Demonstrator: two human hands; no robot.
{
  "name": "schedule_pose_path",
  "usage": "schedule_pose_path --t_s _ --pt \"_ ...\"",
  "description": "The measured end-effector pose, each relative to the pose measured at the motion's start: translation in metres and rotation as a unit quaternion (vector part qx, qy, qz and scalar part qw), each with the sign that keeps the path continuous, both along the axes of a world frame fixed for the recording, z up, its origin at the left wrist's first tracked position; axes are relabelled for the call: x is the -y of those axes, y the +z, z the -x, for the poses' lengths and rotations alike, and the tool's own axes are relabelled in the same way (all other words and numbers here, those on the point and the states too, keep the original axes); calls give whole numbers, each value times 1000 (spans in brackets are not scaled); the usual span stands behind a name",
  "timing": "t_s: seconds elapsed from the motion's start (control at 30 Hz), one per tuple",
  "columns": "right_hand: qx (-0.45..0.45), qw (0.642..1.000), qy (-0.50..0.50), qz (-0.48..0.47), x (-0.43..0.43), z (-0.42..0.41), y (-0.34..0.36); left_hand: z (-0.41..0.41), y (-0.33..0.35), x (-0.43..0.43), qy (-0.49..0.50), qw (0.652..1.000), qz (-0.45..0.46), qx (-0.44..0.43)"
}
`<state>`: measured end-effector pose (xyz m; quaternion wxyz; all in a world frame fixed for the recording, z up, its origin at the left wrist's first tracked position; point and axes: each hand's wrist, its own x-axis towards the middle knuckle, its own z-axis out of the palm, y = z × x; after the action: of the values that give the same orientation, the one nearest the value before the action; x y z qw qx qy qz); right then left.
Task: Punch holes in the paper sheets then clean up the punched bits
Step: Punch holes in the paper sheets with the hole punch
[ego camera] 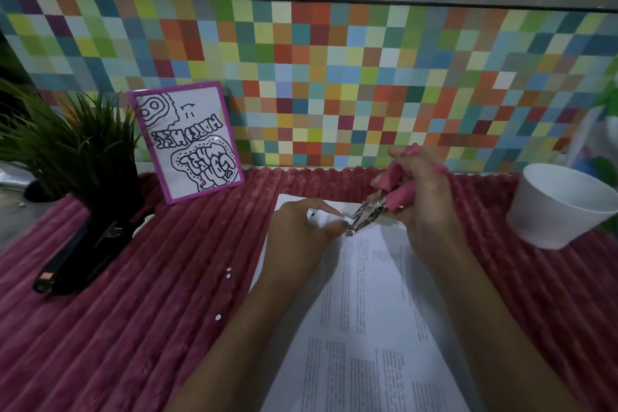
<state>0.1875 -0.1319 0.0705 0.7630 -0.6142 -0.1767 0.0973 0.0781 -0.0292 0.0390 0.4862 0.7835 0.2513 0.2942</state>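
Far side: multicoloured checkered backdrop panel point(334, 77) runs the full width. Table covered by a dark pink ribbed plush cloth point(133, 311). White printed paper sheets point(368, 328) lie centre, running from the near edge to mid-table, far edge lifted. Far left: green spiky plant in a black pot point(67, 137). Far right: white paper cup point(561, 207), tilted. Purple-framed doodle card point(187, 140) leans on the backdrop. Black stapler point(80, 254) lies left. Left hand point(301, 231) pinches the sheets' lifted far edge between thumb and index finger. Right hand point(418, 197) has fingers curled round the pink-handled metal hole punch point(371, 209), its head at that edge, just beside the left fingertips. Small white punched bits point(228, 273) lie on the cloth, left of the sheets
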Motion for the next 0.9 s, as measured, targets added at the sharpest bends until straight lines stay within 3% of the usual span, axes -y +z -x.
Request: schedule_pose_path --t_s 0.13,0.23,0.5,0.7,0.9 --pt "-56 998 28 8 3 -6 -5 1 -4 3 3 993 -110 -39" --pt "-94 989 92 -69 14 -12 0 1 -8 -3 15 983 -168 -69" --pt "-58 983 81 -155 24 -28 -1 5 1 -15 -17 995 90 42" --pt "-22 965 104 -240 30 -29 2 6 2 -12 -51 990 103 84" --pt "-17 973 100 -207 30 -32 2 7 4 -11 -78 988 97 89"
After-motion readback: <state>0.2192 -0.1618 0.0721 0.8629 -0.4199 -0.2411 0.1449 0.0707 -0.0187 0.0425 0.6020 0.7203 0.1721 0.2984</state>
